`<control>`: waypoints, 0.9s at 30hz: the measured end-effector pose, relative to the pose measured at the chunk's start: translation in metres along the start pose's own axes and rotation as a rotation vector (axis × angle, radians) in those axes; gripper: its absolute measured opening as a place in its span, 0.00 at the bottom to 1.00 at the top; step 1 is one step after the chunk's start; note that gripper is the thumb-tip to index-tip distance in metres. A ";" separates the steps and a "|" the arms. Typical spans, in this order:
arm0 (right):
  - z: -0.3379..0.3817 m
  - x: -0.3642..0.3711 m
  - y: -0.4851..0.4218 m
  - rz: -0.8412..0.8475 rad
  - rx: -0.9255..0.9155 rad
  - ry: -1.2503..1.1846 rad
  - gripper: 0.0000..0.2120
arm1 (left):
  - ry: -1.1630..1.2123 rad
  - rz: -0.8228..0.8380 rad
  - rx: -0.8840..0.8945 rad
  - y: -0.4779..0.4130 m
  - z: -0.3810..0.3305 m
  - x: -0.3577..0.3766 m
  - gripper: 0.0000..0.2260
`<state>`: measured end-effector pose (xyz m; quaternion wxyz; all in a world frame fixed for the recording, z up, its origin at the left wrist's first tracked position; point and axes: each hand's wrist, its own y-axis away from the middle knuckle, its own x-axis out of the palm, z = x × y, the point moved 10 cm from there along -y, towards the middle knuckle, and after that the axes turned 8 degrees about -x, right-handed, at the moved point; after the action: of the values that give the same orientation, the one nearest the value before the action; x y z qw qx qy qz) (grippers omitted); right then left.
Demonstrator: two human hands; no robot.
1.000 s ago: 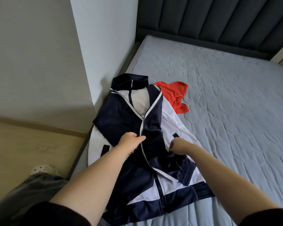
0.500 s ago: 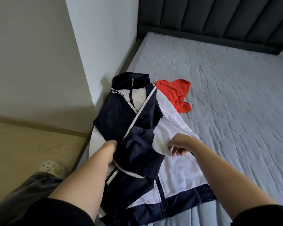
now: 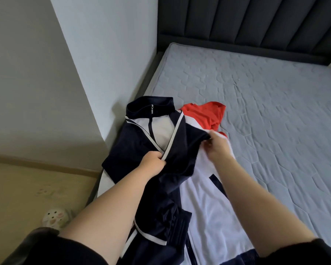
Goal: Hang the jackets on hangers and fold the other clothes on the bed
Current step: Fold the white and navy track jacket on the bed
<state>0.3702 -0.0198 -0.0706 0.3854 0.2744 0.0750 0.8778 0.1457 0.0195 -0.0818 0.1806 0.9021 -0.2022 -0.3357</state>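
A navy and white track jacket (image 3: 161,134) lies on the bed's near left corner, collar toward the headboard. My left hand (image 3: 153,163) grips a navy sleeve with white piping where it crosses the jacket's chest. My right hand (image 3: 217,148) pinches the sleeve's upper edge near the right shoulder and lifts it off the white front panel. The sleeve's cuff hangs bunched by my left forearm. A red garment (image 3: 206,115) lies crumpled behind the jacket, partly under its shoulder.
The grey quilted mattress (image 3: 266,115) stretches right and back to a dark padded headboard (image 3: 246,25). A white wall corner (image 3: 103,64) stands close on the left. Wooden floor (image 3: 27,188) and a slipper (image 3: 54,219) lie at lower left.
Both hands lifted the navy sleeve and moved up the jacket; my right hand went from the white panel's middle to the sleeve near the shoulder. The view shifted closer.
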 end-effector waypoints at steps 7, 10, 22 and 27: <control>-0.019 -0.043 -0.051 -0.068 0.117 0.298 0.10 | 0.172 0.080 -0.282 -0.029 0.017 0.008 0.07; -0.050 -0.042 -0.050 0.002 0.213 0.208 0.09 | -0.375 0.083 -0.393 -0.027 0.033 0.001 0.08; -0.071 -0.062 -0.071 -0.050 0.154 0.171 0.04 | -0.156 -0.459 0.273 -0.063 -0.111 -0.047 0.08; -0.077 -0.064 -0.080 -0.020 0.143 0.114 0.06 | -0.126 -0.474 0.236 -0.099 -0.144 -0.041 0.13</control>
<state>0.4146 -0.0038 -0.1899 0.3686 0.2498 0.1620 0.8806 0.2390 0.1511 -0.0033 -0.0222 0.9163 -0.0341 -0.3983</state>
